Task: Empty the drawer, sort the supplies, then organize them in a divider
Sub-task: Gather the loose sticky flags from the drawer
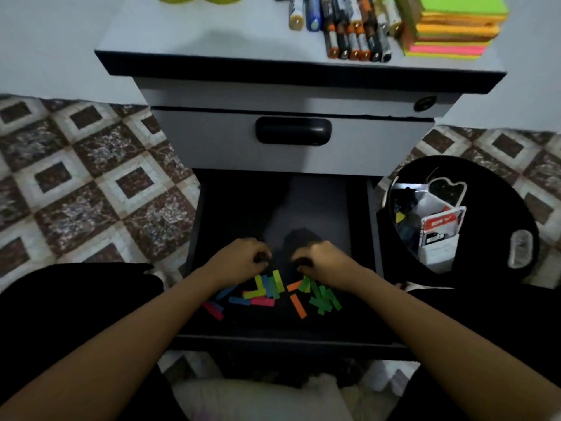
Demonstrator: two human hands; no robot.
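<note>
fabric [258, 399], pale and cushion-like, lies nearest, between dark-clothed knees; person seems to sit low on the tiled floor [91, 177] so the bottom drawer [288, 340] is in easy reach, and it is pulled open toward them. both forearms reach in over its front wall. loose coloured paper strips [273, 294] lie scattered on the drawer's dark bottom near that front wall, some overlapping, green ones bunched to the right, pink and blue to the left. just beyond the strips, left hand [243, 258] and right hand [318, 259] sit side by side, knuckles up, fingers curled down toward the drawer bottom; fingertips are in shadow, so cannot tell if either pinches something or is only curled. judgement: hands are low and close together to gather small leftovers, emptying is near its end with the strips not yet out. to the right, on the floor beside the drawer, black round container [491, 189] holds small packets and dark bits, contents unclear. farther, upper drawer [212, 141] is closed. farthest, on the cabinet top [182, 34], batteries [349, 34] lie in a row next to stacked sticky note pads [455, 28], likely grouped by kind for sorting.
</note>
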